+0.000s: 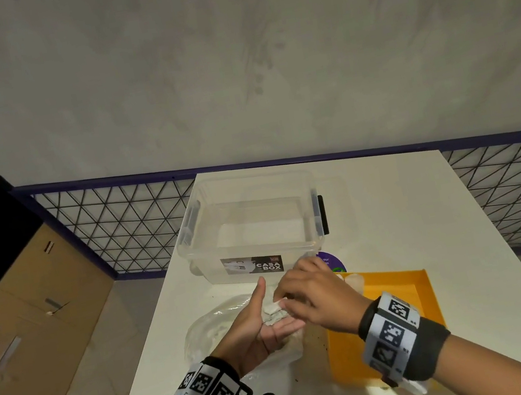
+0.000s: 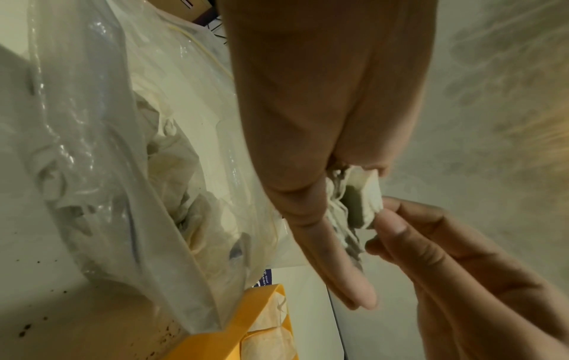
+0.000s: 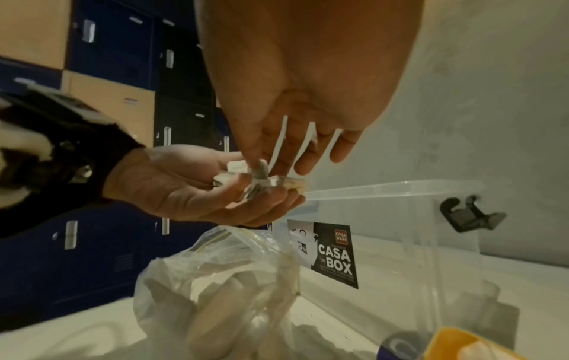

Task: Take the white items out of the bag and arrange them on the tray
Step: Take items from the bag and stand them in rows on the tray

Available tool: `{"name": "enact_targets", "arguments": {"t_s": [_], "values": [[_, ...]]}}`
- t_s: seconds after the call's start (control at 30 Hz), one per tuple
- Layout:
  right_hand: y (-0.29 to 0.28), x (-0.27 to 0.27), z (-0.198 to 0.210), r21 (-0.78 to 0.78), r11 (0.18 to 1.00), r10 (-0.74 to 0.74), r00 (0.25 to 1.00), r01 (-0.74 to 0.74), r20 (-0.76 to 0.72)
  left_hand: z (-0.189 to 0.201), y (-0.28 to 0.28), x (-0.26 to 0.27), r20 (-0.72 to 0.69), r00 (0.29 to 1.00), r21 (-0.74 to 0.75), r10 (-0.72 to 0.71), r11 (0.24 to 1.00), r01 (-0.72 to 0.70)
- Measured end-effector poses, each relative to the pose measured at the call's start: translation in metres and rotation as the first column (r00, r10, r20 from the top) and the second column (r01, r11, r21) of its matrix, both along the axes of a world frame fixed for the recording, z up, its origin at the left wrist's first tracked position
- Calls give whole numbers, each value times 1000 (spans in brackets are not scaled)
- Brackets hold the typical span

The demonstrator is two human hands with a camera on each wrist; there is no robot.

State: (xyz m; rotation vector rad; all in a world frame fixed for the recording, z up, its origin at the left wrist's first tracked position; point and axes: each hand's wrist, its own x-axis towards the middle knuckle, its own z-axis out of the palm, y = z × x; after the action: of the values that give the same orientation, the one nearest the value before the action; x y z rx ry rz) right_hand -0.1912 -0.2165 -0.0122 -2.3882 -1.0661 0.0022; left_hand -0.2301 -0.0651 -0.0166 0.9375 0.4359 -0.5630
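Observation:
A clear plastic bag (image 1: pixel 210 328) with crumpled white items inside lies on the white table. Above it my left hand (image 1: pixel 265 332) is turned palm up, thumb raised, and a small bunch of white items (image 1: pixel 274 315) rests across its nearly straight fingers. My right hand (image 1: pixel 279 302) reaches over from the right and pinches one white item of that bunch between thumb and fingertip. The left wrist view shows this pinch (image 2: pixel 378 224) on the white items (image 2: pixel 360 202). The yellow tray (image 1: pixel 394 292) sits just right of the bag, with a white item (image 1: pixel 353 280) at its far corner.
An empty clear storage box (image 1: pixel 250 227) labelled CASA BOX stands behind the hands on the table (image 1: pixel 393 208). A purple round sticker (image 1: pixel 331 263) lies between box and tray. Dark specks dot the table near the tray. A mesh railing and lockers are off to the left.

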Motion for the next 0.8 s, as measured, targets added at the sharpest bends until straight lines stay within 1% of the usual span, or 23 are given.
{"name": "enact_targets", "arguments": {"t_s": [0.07, 0.13, 0.23, 0.3, 0.43, 0.47, 0.53, 0.57, 0.63, 0.7, 0.8], "values": [[2, 0, 2, 39, 997, -61, 996, 63, -61, -2, 1, 0, -27, 999, 15, 34, 999, -34], [3, -1, 4, 95, 986, -120, 977, 138, -177, -3, 1, -1, -39, 998, -5, 53, 999, -53], [2, 0, 5, 205, 959, -129, 947, 194, -293, 2, 3, -2, 2, 999, -31, 42, 999, -42], [1, 2, 5, 200, 964, -101, 938, 175, -332, -1, 4, -2, 20, 998, -28, 54, 998, -54], [-2, 1, 6, 107, 990, -48, 933, 92, -357, -5, 5, 1, 45, 993, -61, 113, 992, -110], [-3, 1, 6, 90, 992, -54, 931, 92, -361, -5, 5, 2, 52, 992, -61, 115, 992, -111], [-5, 1, 6, 121, 983, -84, 925, 138, -371, -6, 3, 3, 55, 994, -56, 92, 994, -89], [-6, 2, 5, 159, 971, -104, 912, 180, -397, -6, 2, 5, 47, 996, -55, 74, 996, -71], [-10, 4, 7, 235, 937, -112, 862, 257, -495, -4, 0, 6, 19, 999, -65, 48, 997, -46], [-14, 5, 9, 270, 919, -84, 810, 288, -581, -3, -2, 7, 10, 1000, -80, 23, 997, -23], [-21, 8, 12, 296, 903, -59, 772, 312, -633, -4, -3, 9, 8, 1000, -77, -11, 997, 12]]}}
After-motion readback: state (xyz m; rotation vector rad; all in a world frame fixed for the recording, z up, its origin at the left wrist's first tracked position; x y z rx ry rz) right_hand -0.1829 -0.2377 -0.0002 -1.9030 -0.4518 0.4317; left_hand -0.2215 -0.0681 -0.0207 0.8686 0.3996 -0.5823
